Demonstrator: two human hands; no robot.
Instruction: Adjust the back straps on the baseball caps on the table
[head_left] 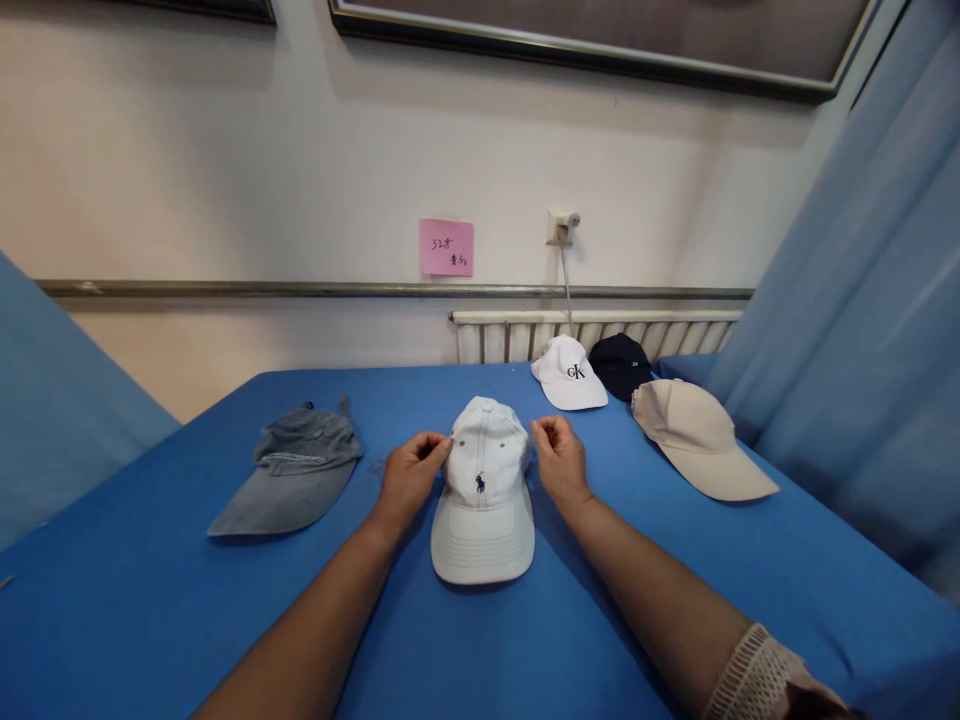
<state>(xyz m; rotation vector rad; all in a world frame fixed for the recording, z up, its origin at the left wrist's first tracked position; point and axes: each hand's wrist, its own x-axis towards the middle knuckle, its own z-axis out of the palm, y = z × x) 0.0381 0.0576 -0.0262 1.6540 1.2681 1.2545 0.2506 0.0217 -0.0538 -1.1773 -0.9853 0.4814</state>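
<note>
A white baseball cap (487, 535) with a small dark-blue horse-rider emblem lies in the middle of the blue-covered table, its brim toward me. At the left side of its crown, my left hand (409, 478) is closed in a pinch, thumb and fingertip touching the fabric edge. On the other side, my right hand (561, 465) has its fingers curled and thumb pressed close. Its fingertips are just beside the crown, with a thin gap visible and nothing seen between them. The rear of the cap is hidden behind its crown.
A crumpled grey cap (296, 490) lies to the left. At the back right are a white cap with black letters (566, 375), a dark navy cap (621, 365) and a beige cap (697, 435). Behind the blue table (480, 660) stands a radiator (517, 340); a blue curtain (862, 330) hangs right.
</note>
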